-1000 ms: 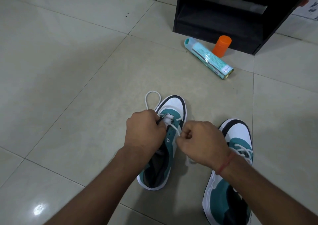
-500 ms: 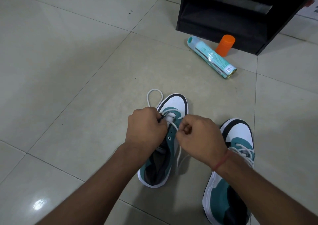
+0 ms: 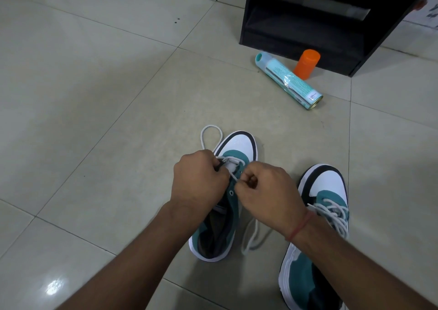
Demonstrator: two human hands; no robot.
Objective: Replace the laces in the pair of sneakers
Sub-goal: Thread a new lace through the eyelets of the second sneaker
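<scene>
Two teal, white and black sneakers are set on a pale tiled floor [image 3: 106,96], toes pointing away from the person. The left sneaker [image 3: 237,148] is only partly laced: a white lace [image 3: 231,161] is passed through the eyelets nearest the toe, while the eyelets further back are seen bare and the tongue area is open and dark. The left hand [image 3: 199,181] is curled at the left side of this sneaker, fingers closed on what appears to be the shoe's edge or the lace there; exactly which is gripped cannot be told, since the fingertips are hidden. A loop of the lace is laid on the floor just beyond this hand, beside the toe. The right hand [image 3: 267,193] is held just beside the left, its thumb and fingers pinched on a strand of the lace at the right row of eyelets. The loose tail of the lace is seen below that wrist, trailing onto the floor between the two shoes. A red thread [image 3: 299,225] is worn on the right wrist.

The right sneaker [image 3: 324,186] is placed near the first, fully laced in white. Further off, a light-blue spray can [image 3: 288,82] is lying on its side, with an orange cap [image 3: 306,64] standing upright just behind it, in front of a black cabinet [image 3: 308,25].
</scene>
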